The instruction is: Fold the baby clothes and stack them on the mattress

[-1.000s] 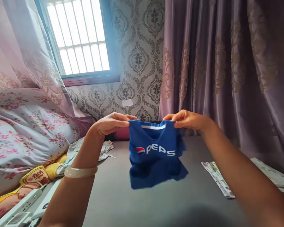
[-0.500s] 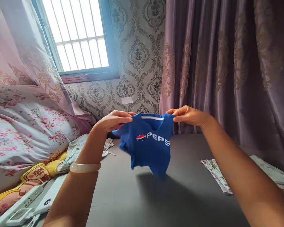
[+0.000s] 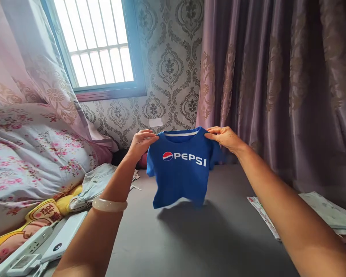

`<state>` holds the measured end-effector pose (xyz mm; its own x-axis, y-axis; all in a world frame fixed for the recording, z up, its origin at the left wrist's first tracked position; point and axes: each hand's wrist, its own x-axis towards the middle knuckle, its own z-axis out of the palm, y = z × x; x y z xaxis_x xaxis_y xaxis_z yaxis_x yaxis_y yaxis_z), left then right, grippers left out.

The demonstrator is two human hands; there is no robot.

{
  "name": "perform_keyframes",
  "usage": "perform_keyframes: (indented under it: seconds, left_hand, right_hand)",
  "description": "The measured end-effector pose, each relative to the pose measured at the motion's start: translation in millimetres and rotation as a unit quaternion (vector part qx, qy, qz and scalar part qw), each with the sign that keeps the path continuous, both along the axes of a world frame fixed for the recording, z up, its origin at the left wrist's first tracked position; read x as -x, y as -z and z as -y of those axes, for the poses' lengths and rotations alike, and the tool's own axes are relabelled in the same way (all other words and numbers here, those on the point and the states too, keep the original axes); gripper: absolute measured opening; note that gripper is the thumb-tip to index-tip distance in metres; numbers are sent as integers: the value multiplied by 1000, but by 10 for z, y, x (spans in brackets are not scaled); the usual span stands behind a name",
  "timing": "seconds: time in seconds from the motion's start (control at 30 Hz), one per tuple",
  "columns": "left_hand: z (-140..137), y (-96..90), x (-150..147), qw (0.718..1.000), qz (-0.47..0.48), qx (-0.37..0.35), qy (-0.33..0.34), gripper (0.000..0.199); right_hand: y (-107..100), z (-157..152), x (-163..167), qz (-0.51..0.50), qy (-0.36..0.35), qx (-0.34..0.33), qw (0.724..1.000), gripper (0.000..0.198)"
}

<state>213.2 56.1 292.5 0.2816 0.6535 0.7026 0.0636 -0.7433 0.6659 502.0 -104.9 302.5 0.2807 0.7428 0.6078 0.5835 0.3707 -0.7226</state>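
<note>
A small blue T-shirt (image 3: 180, 177) with a white PEPSI print hangs upright between my two hands, its front facing me. My left hand (image 3: 142, 143) pinches the shoulder on the left side of the collar. On the other shoulder, my right hand (image 3: 223, 137) grips the fabric between thumb and fingers. The shirt's hem hangs loose, and its shadow falls on the grey sheet (image 3: 144, 238) below. A pale bangle (image 3: 109, 204) circles my left forearm.
Folded clothes (image 3: 328, 211) lie at the right, partly behind my right arm. At the left are more folded clothes (image 3: 93, 181), a floral bundle (image 3: 37, 150), a yellow plush (image 3: 43, 211), a power strip (image 3: 31, 246) and a white power bank (image 3: 65, 236). Curtains (image 3: 253, 77) hang behind.
The shirt has spread wider and turned to face me, so the whole PEPSI print shows. My hands have risen slightly, still holding its shoulders.
</note>
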Motion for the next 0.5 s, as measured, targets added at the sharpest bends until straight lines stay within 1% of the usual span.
perform_keyframes:
  seconds: [0.07,0.13,0.2,0.27,0.37,0.43,0.5]
  left_hand:
    - [-7,19,12,999,-6,31,15,36]
    - [20,23,12,996,-14,85,38,38]
    - [50,19,-11,990,-8,132,55,41]
    - [55,17,-54,988,0,146,47,40]
    - [14,27,-139,994,-3,111,-21,32]
    - [-4,40,-197,994,-9,70,-79,25]
    - [23,48,-246,991,-14,32,-129,20]
  right_hand:
    - [29,-38,-12,-16,-6,29,999,43]
    - [57,-88,-33,-20,10,57,998,43]
    - [76,-146,-56,-5,53,47,997,40]
    - [81,-199,-64,35,110,33,993,33]
    - [69,-248,-12,106,183,40,976,21]
    - [63,-263,73,152,224,44,962,21]
    - [73,-267,185,195,269,31,943,23]
